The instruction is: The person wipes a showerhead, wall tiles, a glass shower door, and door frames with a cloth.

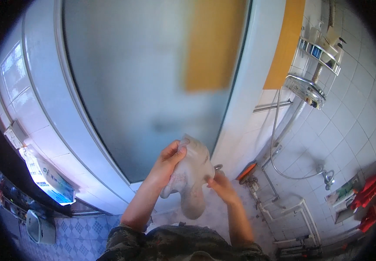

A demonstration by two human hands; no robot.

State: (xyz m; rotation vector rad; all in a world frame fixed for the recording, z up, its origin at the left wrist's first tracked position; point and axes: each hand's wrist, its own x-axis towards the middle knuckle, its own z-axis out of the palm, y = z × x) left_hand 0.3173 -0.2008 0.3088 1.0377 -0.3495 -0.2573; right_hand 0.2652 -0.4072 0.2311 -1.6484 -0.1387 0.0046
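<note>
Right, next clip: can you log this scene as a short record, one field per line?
Setting: tiled washroom
Item in hand: pale, limp cloth, its lower end hanging down
Left hand: the left hand grips the cloth's upper left side
Right hand: the right hand is at the cloth's right edge; grip unclear
Ahead: frosted glass panel in a pale frame
Right side: wall tap, red fabric
Left side: blue-and-white bag, whitish bin
</note>
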